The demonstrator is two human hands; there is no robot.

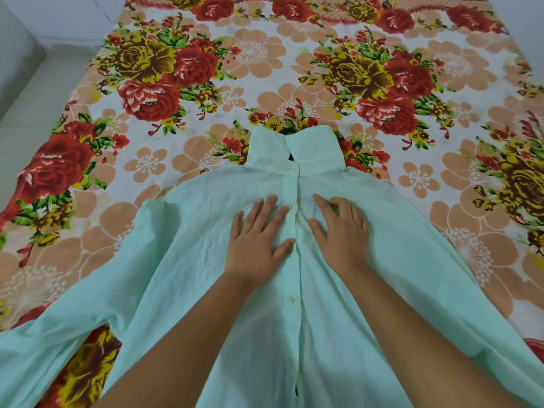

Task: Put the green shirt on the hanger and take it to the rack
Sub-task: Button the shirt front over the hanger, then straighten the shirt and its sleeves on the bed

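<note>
The pale green shirt [188, 242] lies buttoned and front-up on the floral bedsheet [259, 51], with a black hanger [289, 131] peeking out above its collar [319, 154]. Below the collar, the left hand [259, 240] presses flat with fingers spread. The right hand [343, 228] rests beside it, fingers loosely bent, gripping nothing.

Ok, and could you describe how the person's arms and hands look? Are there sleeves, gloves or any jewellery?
Both arms are bare: no sleeve shows on the left forearm or the right forearm up to the frame edge. The left hand and the right hand wear no gloves, and no ring, watch or bracelet is visible. The nails look short and unpainted.
</note>
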